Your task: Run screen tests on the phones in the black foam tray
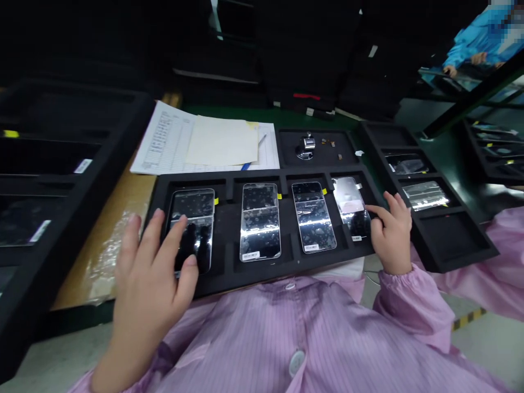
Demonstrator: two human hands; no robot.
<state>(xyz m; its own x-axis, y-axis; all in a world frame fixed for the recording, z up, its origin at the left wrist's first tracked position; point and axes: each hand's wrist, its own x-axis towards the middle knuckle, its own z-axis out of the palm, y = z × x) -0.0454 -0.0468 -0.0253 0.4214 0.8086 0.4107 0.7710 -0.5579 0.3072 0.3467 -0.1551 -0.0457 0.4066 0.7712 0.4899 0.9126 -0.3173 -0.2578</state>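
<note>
A black foam tray (226, 229) in front of me holds several glossy phone screens in a row, each in its own recess. My left hand (153, 267) is spread over the left end, with its fingertips at the leftmost phone screen (200, 234) and part of that screen hidden. Two phone screens, a left one (261, 224) and a right one (314, 218), lie in the middle, with yellow tabs and white barcode labels. At the right end, my right hand (391, 232) has its fingers apart, the index fingertip at the edge of the rightmost phone screen (352, 210).
Behind the tray lie printed sheets (159, 142), a yellowish paper (223, 141) and a pen (246, 166). A small tray (286, 147) holds a shiny metal tally counter (306, 146). More black trays stand left (49, 262) and right (458, 240). A blue-sleeved person (478, 41) works beyond.
</note>
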